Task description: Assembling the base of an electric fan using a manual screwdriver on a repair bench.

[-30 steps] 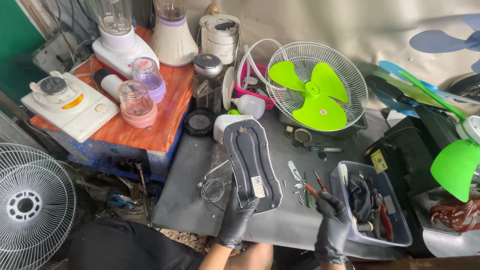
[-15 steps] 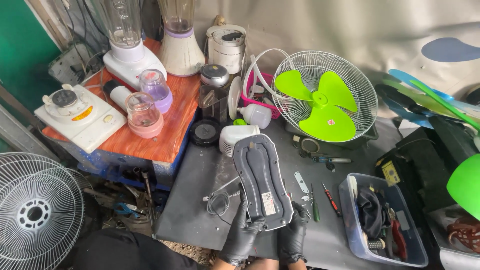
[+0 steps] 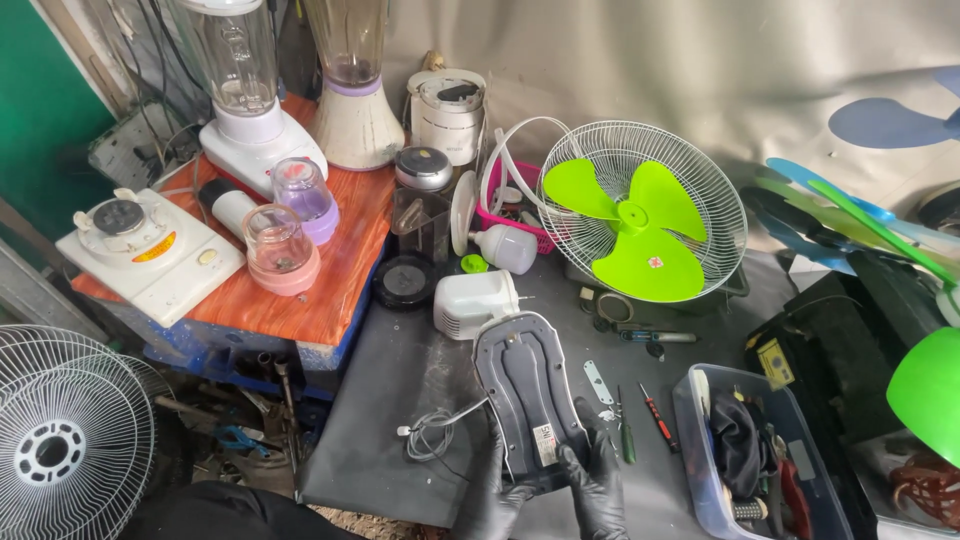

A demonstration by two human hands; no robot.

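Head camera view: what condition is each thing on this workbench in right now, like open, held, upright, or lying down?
Dark base plate: lying flat, underside up, gripped at its near end.
Left hand: black-gloved, holding the plate's near left edge.
Right hand: black-gloved, holding the plate's near right edge.
Green-bladed fan: front guard off, blades exposed.
White cord: loosely coiled.
Two blenders: upright, jars on.
Plastic bin: open, holding tools.

The left hand in a black rubber glove sits low at the bottom edge of the view, fingers curled upward and closed in a grip; the right hand in a matching black glove lies just beside it, fingers spread and bent, thumb angled inward; both wrists run out of view below, close together.
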